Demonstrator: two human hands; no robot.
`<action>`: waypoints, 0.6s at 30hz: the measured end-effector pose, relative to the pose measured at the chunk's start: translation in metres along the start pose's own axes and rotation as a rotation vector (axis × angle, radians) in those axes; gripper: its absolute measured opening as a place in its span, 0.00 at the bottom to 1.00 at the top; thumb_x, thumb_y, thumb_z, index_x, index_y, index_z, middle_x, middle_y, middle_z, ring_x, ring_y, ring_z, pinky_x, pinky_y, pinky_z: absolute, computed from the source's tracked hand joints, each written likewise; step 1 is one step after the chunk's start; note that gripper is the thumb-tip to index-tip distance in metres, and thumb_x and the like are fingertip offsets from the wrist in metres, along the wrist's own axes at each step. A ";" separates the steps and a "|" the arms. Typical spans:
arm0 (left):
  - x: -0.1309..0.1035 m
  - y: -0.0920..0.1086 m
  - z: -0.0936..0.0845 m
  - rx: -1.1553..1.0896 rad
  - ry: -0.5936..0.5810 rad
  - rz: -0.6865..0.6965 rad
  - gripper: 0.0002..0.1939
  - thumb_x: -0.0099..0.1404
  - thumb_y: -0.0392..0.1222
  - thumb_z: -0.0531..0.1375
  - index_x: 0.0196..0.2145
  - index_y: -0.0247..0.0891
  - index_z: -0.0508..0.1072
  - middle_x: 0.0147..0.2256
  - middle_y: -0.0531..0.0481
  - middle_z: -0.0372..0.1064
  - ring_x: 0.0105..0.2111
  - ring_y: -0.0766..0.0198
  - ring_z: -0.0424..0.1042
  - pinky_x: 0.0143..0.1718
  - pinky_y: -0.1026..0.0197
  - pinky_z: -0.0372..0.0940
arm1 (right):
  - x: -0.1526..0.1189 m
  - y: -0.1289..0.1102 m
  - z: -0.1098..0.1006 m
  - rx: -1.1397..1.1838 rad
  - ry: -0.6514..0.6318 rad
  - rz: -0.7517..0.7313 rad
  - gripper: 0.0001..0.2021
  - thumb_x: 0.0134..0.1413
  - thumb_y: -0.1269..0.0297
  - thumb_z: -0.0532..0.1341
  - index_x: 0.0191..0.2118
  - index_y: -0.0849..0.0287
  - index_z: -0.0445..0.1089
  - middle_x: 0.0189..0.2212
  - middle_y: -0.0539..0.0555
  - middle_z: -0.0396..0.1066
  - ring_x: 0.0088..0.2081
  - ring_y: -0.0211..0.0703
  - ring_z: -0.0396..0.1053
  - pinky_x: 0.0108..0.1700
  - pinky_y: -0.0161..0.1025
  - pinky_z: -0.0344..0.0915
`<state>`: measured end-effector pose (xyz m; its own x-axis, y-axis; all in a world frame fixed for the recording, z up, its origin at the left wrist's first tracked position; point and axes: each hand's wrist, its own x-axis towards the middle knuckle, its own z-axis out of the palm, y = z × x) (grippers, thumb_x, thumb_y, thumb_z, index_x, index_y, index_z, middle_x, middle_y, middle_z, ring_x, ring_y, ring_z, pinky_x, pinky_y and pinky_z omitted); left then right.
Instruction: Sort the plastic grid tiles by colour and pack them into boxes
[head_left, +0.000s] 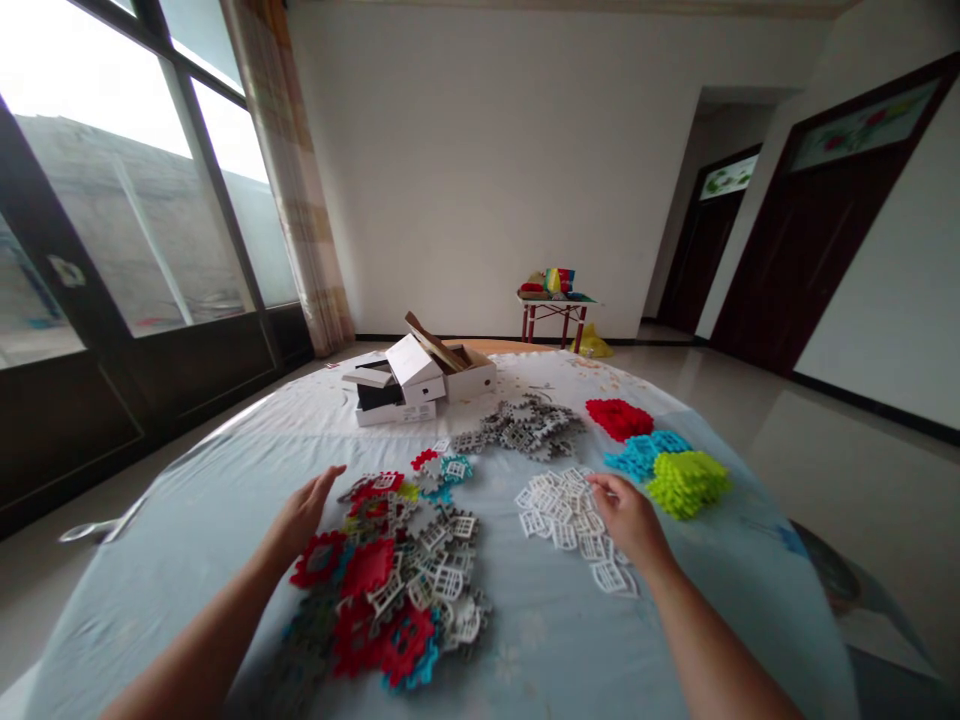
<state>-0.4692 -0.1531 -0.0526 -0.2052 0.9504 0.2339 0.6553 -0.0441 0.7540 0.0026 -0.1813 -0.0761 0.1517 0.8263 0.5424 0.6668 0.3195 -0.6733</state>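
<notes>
White plastic lattices (564,508) are touched by right fingers (604,487), grip unclear; left fingers (324,484) are held released beside multicoloured toothed pieces (369,566).

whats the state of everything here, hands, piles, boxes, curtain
left hand, open, beside mixed pile
right hand, fingers bent, at white pile
mixed pile, jumbled colors
white pile, loosely spread
gray pile, heaped
red pile, one color
blue pile, one color
green pile, stacked up
boxes, bunched together
curtain, drawn aside

A curtain (286,150) (brownish) hangs beside the window (259,220).
</notes>
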 end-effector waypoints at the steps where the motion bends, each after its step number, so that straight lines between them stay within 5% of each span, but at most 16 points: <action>1: -0.006 -0.002 0.002 -0.008 0.037 -0.030 0.35 0.58 0.62 0.42 0.47 0.34 0.70 0.49 0.42 0.67 0.51 0.52 0.64 0.54 0.52 0.55 | 0.000 0.000 0.000 0.003 -0.005 -0.001 0.14 0.51 0.60 0.51 0.37 0.60 0.70 0.36 0.59 0.73 0.38 0.46 0.70 0.39 0.40 0.68; 6: -0.027 0.020 0.026 0.062 0.067 -0.025 0.30 0.61 0.56 0.39 0.45 0.35 0.70 0.47 0.43 0.69 0.50 0.55 0.65 0.53 0.54 0.56 | 0.000 0.000 0.001 -0.001 -0.002 0.005 0.14 0.52 0.61 0.51 0.37 0.61 0.70 0.36 0.58 0.73 0.38 0.45 0.70 0.39 0.40 0.68; 11: -0.010 0.081 0.040 0.426 0.031 0.120 0.29 0.64 0.52 0.35 0.49 0.37 0.66 0.51 0.42 0.65 0.52 0.52 0.60 0.51 0.49 0.54 | 0.001 -0.001 0.001 -0.005 0.016 0.028 0.13 0.51 0.62 0.51 0.37 0.61 0.70 0.36 0.58 0.73 0.38 0.45 0.70 0.39 0.39 0.68; 15: 0.013 0.125 0.074 0.533 -0.180 0.303 0.26 0.65 0.51 0.36 0.40 0.43 0.71 0.44 0.47 0.71 0.47 0.56 0.65 0.52 0.51 0.51 | 0.001 -0.002 0.002 0.006 0.010 0.018 0.12 0.52 0.64 0.51 0.37 0.61 0.70 0.36 0.58 0.73 0.38 0.45 0.70 0.39 0.40 0.68; 18: 0.025 0.137 0.111 0.574 -0.324 0.374 0.21 0.63 0.53 0.44 0.34 0.45 0.74 0.40 0.48 0.73 0.44 0.55 0.68 0.53 0.46 0.47 | 0.001 -0.003 0.002 0.017 0.004 0.013 0.12 0.53 0.64 0.51 0.37 0.61 0.70 0.36 0.58 0.73 0.38 0.44 0.70 0.39 0.40 0.68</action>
<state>-0.3040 -0.1008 -0.0113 0.2714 0.9504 0.1522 0.9329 -0.2986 0.2011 -0.0005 -0.1807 -0.0742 0.1630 0.8286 0.5355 0.6524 0.3167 -0.6886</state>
